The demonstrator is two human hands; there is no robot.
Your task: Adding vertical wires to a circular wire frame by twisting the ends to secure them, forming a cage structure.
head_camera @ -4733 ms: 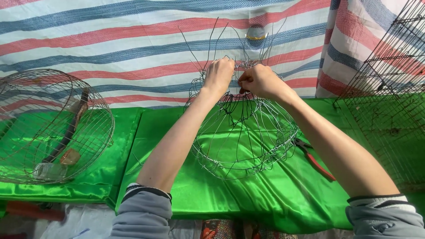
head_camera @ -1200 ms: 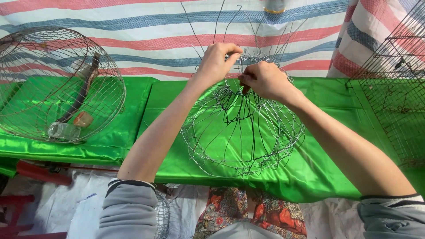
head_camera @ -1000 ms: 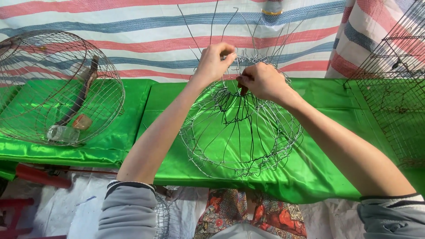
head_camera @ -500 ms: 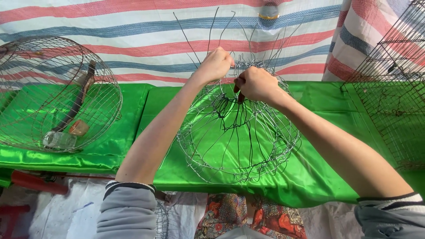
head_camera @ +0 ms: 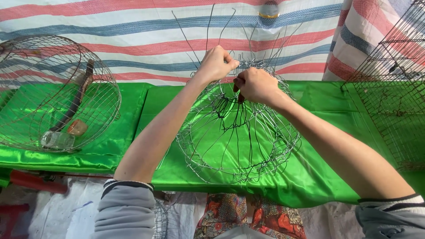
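wire basket frame (head_camera: pixel 239 132) below both hands' grip

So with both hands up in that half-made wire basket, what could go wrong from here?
1. Loose wire ends stick up right above the left hand and right hand; both are bare, so a slip could scratch or poke them.
2. The wire basket rests on slick green cloth near the table's front edge, so a hard tug might slide it towards the person.
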